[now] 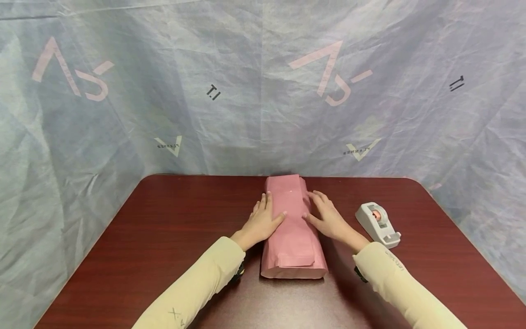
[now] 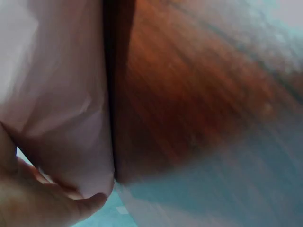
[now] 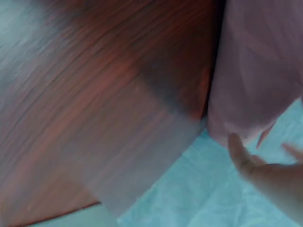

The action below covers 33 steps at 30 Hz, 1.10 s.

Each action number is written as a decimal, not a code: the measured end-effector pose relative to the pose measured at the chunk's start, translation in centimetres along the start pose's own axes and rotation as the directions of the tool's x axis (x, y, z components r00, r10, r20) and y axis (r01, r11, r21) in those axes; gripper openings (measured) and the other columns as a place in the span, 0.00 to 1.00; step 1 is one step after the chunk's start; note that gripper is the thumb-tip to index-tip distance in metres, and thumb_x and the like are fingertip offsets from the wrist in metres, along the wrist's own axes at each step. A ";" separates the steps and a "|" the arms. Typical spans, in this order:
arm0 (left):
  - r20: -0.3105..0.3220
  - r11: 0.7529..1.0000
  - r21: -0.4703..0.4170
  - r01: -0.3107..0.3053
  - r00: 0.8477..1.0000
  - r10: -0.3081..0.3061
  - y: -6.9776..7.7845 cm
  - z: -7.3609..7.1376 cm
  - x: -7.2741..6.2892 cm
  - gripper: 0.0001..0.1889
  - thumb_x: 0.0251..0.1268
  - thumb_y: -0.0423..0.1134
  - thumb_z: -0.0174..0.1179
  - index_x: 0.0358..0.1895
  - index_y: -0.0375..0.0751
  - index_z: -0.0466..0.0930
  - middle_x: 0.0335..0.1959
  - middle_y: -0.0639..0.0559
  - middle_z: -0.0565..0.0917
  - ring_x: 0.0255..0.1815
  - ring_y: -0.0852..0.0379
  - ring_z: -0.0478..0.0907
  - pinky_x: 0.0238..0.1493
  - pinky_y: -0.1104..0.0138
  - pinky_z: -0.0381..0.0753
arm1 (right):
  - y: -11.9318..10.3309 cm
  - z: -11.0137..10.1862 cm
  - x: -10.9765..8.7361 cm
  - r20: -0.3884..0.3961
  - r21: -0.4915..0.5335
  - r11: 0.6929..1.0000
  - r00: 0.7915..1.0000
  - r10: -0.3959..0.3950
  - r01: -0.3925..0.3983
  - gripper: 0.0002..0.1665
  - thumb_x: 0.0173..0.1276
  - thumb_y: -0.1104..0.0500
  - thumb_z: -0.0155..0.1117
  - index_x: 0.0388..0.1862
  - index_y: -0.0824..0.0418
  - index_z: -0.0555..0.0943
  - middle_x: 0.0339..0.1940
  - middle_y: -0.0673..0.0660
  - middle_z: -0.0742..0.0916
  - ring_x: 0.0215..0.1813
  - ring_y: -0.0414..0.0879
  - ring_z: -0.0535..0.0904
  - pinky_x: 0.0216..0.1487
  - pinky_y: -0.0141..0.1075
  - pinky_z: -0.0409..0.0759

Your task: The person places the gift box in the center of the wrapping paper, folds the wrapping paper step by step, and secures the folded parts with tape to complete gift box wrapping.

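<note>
A long package wrapped in pink paper lies on the table, its length running away from me, with a folded flap at the near end. My left hand rests along its left side, fingers extended forward and thumb over the top edge. On the opposite side is my right hand, its fingers spread and fingertips at the right edge. In the left wrist view, left-hand fingers touch the pink paper. The right wrist view has a right-hand finger close against the paper.
A white tape dispenser with a small roll stands on the dark red wooden table, to the right of my right hand. Behind the table's far edge hangs a grey-blue printed sheet, which also covers both sides.
</note>
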<state>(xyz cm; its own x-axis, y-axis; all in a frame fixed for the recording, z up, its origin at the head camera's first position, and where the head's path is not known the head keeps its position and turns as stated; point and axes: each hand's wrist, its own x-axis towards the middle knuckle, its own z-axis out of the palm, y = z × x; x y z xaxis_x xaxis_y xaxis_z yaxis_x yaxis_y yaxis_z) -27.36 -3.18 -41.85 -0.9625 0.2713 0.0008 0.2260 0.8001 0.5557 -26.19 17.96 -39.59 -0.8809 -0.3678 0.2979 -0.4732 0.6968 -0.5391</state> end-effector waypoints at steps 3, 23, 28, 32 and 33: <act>-0.035 0.998 0.053 -0.033 0.999 0.035 0.2 0.0 -0.1 0.41 0.66 0.62 0.40 0.73 0.40 0.38 0.74 0.38 0.40 0.73 0.39 0.42 0.66 0.47 0.55 | -0.1 -0.3 -0.7 0.044 -0.019 0.988 0.988 -0.150 0.151 0.29 0.61 0.60 0.62 0.61 0.66 0.70 0.68 0.71 0.63 0.68 0.68 0.56 0.63 0.61 0.56; 0.120 0.844 0.304 -0.443 0.896 0.427 -0.9 -0.6 -2.8 0.39 0.66 0.63 0.39 0.72 0.42 0.46 0.74 0.46 0.43 0.75 0.46 0.37 0.70 0.50 0.44 | 0.2 0.6 -3.5 0.178 -0.140 0.945 0.946 -0.271 0.297 0.33 0.66 0.53 0.56 0.68 0.60 0.62 0.71 0.61 0.63 0.71 0.60 0.55 0.66 0.53 0.57; 0.105 0.821 0.338 -0.461 0.885 0.453 -0.9 -0.3 -3.0 0.41 0.63 0.63 0.44 0.72 0.41 0.46 0.74 0.45 0.45 0.75 0.45 0.38 0.70 0.49 0.46 | 0.3 0.5 -3.5 0.198 -0.157 0.945 0.946 -0.256 0.288 0.33 0.68 0.51 0.53 0.69 0.58 0.61 0.72 0.60 0.62 0.72 0.59 0.54 0.66 0.55 0.55; 0.078 0.815 0.369 -0.446 0.889 0.451 -0.9 0.1 -3.0 0.40 0.63 0.62 0.46 0.72 0.41 0.47 0.74 0.45 0.47 0.75 0.45 0.39 0.69 0.49 0.48 | 0.5 0.6 -3.3 0.184 -0.186 0.934 0.944 -0.273 0.306 0.32 0.68 0.52 0.53 0.69 0.56 0.61 0.72 0.59 0.62 0.72 0.58 0.54 0.66 0.57 0.55; 0.070 0.816 0.375 -0.441 0.891 0.449 -0.9 0.2 -3.0 0.40 0.63 0.61 0.46 0.72 0.42 0.48 0.74 0.46 0.47 0.75 0.45 0.40 0.69 0.49 0.48 | 0.6 0.7 -3.3 0.180 -0.211 0.923 0.941 -0.287 0.322 0.32 0.68 0.52 0.53 0.69 0.56 0.62 0.71 0.59 0.63 0.72 0.58 0.55 0.65 0.58 0.55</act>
<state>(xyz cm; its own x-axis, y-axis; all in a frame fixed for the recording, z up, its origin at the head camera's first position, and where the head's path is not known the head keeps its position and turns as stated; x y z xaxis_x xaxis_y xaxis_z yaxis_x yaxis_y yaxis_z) -24.65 -4.61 -42.53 -0.7451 0.6386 0.1924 0.6650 0.7333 0.1413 -23.58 19.19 -41.44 -0.6949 -0.6567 0.2931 -0.7182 0.6547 -0.2358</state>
